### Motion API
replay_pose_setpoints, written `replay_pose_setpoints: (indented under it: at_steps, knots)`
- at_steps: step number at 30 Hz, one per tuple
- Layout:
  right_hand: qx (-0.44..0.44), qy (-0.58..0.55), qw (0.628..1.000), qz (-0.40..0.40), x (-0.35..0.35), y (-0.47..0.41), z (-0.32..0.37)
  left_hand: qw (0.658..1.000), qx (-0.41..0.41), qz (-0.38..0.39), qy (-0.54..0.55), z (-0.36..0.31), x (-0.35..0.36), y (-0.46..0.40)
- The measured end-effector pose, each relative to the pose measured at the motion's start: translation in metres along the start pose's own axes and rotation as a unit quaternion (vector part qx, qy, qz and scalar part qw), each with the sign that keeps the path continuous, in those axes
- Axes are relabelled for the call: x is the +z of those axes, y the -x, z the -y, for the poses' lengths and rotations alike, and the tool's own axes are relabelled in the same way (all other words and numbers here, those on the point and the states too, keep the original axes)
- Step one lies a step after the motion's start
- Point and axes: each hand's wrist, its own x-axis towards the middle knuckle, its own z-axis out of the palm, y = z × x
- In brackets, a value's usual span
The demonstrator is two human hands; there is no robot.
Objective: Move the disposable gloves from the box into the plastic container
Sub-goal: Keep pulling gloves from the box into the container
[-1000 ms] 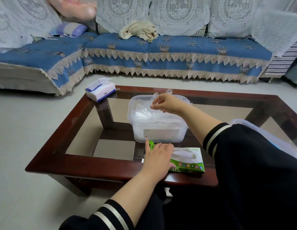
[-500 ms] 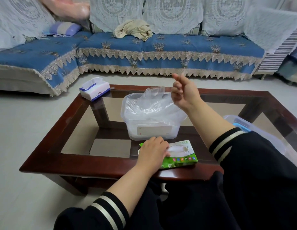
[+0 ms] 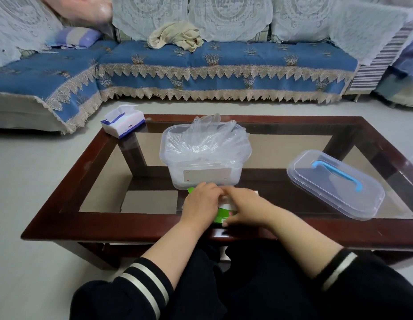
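A clear plastic container (image 3: pixel 165 146) stands mid-table, heaped with thin transparent disposable gloves (image 3: pixel 207 139) that rise above its rim. Just in front of it lies the green glove box (image 3: pixel 220 214), mostly covered by both hands. My left hand (image 3: pixel 201 202) lies curled on the box's left part and holds it down. My right hand (image 3: pixel 244 206) lies over the right part, its fingers reaching to the white opening between the hands. Those fingertips are hidden, so I cannot tell whether they grip a glove.
The container's clear lid (image 3: pixel 334 183) with a blue handle lies on the glass at the right. A white and blue tissue box (image 3: pixel 122 121) sits on the far left corner of the dark wooden table (image 3: pixel 85 229). A blue sofa stands behind.
My right hand has come down from above the container to the glove box beside my left hand. The glove it let go lies on the heap. The view has tilted, and the lid now shows.
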Motion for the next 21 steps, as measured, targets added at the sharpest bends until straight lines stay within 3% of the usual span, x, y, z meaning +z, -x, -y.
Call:
replay_pose_setpoints:
  at_steps: [6,10,13,16,21]
  knots:
    - [0.002,-0.012,0.998,-0.066,0.007,-0.007,0.003,0.984,0.01,-0.152,0.088,0.002,-0.003,0.004]
    - [0.015,-0.024,0.998,-0.059,0.009,-0.009,-0.001,0.967,-0.035,-0.19,0.165,0.006,-0.012,0.01]
    - [0.023,0.011,0.999,-0.045,0.007,-0.008,-0.005,0.939,-0.101,-0.196,0.263,-0.002,-0.031,0.009]
    - [0.027,0.047,0.998,-0.04,0.006,-0.006,-0.006,0.897,-0.145,-0.252,0.333,-0.018,-0.077,-0.006]
    - [0.017,0.05,0.998,-0.045,0.007,-0.007,-0.008,0.888,-0.056,-0.379,0.254,-0.027,-0.175,-0.059]
